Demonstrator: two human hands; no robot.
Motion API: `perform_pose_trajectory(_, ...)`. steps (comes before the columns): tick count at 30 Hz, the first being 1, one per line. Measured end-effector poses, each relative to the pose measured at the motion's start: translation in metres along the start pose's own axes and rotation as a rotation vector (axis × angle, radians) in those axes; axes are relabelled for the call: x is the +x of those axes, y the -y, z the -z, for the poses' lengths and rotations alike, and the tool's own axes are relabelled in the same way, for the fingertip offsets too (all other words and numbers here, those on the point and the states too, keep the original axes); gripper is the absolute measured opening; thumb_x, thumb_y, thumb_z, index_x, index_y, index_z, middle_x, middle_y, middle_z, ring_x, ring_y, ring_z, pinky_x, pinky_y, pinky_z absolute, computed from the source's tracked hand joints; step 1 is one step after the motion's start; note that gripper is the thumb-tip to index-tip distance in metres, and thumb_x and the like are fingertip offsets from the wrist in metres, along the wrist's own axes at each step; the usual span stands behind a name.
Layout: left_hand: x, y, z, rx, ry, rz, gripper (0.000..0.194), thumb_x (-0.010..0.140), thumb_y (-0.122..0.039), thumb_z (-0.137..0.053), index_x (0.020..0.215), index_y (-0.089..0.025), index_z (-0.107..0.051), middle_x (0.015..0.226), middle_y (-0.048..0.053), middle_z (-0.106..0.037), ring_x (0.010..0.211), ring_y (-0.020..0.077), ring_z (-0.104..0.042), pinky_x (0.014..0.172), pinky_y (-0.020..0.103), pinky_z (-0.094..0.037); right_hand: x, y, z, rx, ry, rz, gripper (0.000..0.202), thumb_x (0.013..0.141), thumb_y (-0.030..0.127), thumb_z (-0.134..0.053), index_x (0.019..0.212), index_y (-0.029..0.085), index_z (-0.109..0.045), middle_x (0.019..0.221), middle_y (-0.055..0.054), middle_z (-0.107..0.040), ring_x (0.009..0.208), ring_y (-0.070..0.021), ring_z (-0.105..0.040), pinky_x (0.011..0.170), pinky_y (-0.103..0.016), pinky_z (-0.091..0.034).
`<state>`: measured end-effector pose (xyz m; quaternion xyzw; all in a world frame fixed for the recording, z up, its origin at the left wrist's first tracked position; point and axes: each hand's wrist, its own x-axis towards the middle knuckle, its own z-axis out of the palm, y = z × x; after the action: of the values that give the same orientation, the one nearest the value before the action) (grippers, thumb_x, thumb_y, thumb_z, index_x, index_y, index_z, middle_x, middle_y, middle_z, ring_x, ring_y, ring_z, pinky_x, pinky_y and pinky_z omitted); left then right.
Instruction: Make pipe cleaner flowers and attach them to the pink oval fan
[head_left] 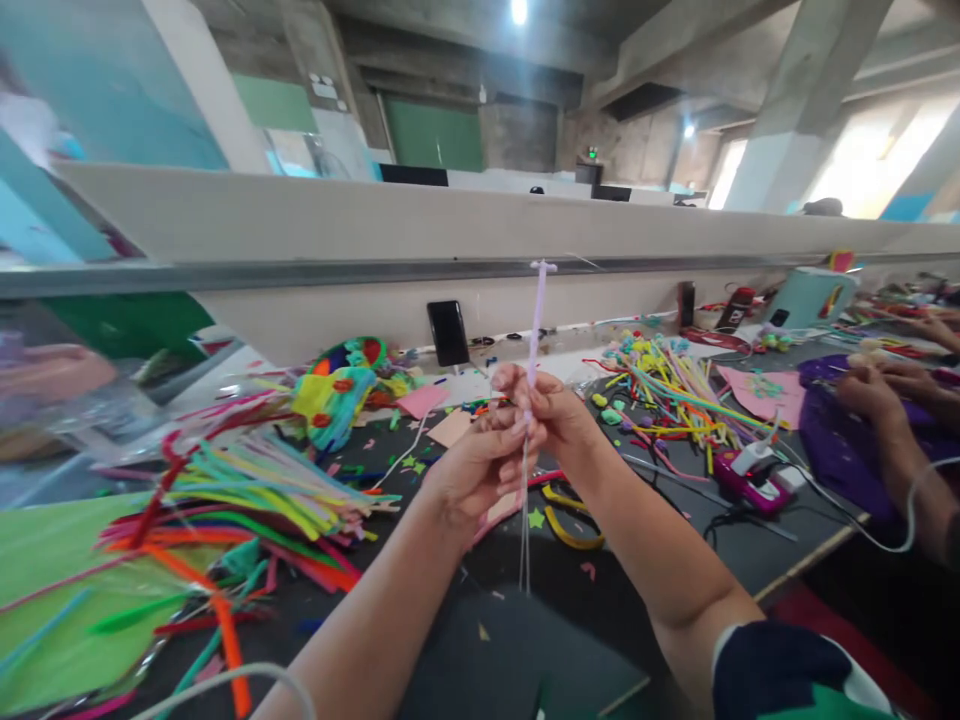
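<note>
A pale purple pipe cleaner [538, 320] stands upright between my hands, its top end bent into a small crosspiece. Thin bare wires [525, 550] hang down from its lower part toward the dark tabletop. My left hand [495, 450] is closed around the lower part, thumb and fingers pressed together. Just above and to the right, my right hand [547, 405] pinches the stem with its fingertips. Below the hands lie yellow-handled scissors [574, 530] and a green paper star [535, 519].
Bundles of coloured pipe cleaners lie at left [277, 480] and right [675, 385]. A phone [448, 333] leans on the divider [360, 310]. A pink power strip [754, 485] with cables sits at right, near another person's hands [877, 390] over purple material.
</note>
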<state>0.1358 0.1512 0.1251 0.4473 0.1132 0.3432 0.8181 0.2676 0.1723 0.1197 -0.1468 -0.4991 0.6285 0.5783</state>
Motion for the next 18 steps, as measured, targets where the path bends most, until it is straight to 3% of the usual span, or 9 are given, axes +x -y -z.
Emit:
perform_pose_trajectory(4,0.004,-0.003,0.002,0.155,-0.149,-0.093,0.023,0.068,-0.027,-0.074,0.070,-0.013,-0.056,0.057,-0.004,-0.050,0.036,0.0014,-0.038,0.033,0.013,-0.028,0.003,0.001,0.004,-0.067,-0.002,-0.022,0.031,0.061,0.044,-0.077,0.069,0.018,-0.064,0.085,-0.002,-0.060,0.060,-0.0084,-0.049,0.057,-0.022,-0.044)
perform_pose_trajectory(7,0.006,-0.009,0.011,0.413,-0.322,-0.234,0.025,0.068,-0.031,-0.074,0.066,-0.013,-0.057,0.047,-0.005,-0.047,0.037,0.0042,-0.042,0.035,0.015,-0.031,0.007,0.006,0.007,-0.260,-0.088,0.076,0.021,0.069,0.038,-0.073,0.072,0.018,-0.068,0.084,-0.001,-0.061,0.071,-0.0103,-0.053,0.068,-0.023,-0.044)
perform_pose_trajectory(10,0.006,-0.012,0.014,0.576,-0.388,-0.301,0.026,0.072,-0.034,-0.071,0.065,-0.013,-0.057,0.044,-0.005,-0.048,0.037,0.0047,-0.042,0.037,0.017,-0.033,0.007,0.012,0.004,-0.410,-0.175,0.138,0.015,0.067,0.032,-0.075,0.065,0.019,-0.066,0.080,0.000,-0.060,0.077,-0.0120,-0.052,0.074,-0.025,-0.043)
perform_pose_trajectory(13,0.003,-0.013,0.012,0.497,-0.312,-0.230,0.027,0.071,-0.035,-0.072,0.068,-0.013,-0.058,0.047,-0.005,-0.048,0.037,0.0047,-0.043,0.037,0.017,-0.032,0.003,0.017,-0.001,-0.382,-0.171,0.131,0.016,0.064,0.030,-0.076,0.062,0.019,-0.065,0.085,-0.001,-0.059,0.077,-0.0126,-0.051,0.071,-0.025,-0.043)
perform_pose_trajectory(18,0.000,-0.007,0.005,0.124,-0.045,-0.034,0.026,0.069,-0.030,-0.074,0.071,-0.013,-0.055,0.059,-0.003,-0.051,0.036,0.0020,-0.041,0.032,0.014,-0.027,-0.004,0.014,-0.007,-0.136,-0.040,0.064,0.024,0.060,0.037,-0.079,0.065,0.019,-0.065,0.096,-0.002,-0.055,0.065,-0.0088,-0.047,0.059,-0.023,-0.044)
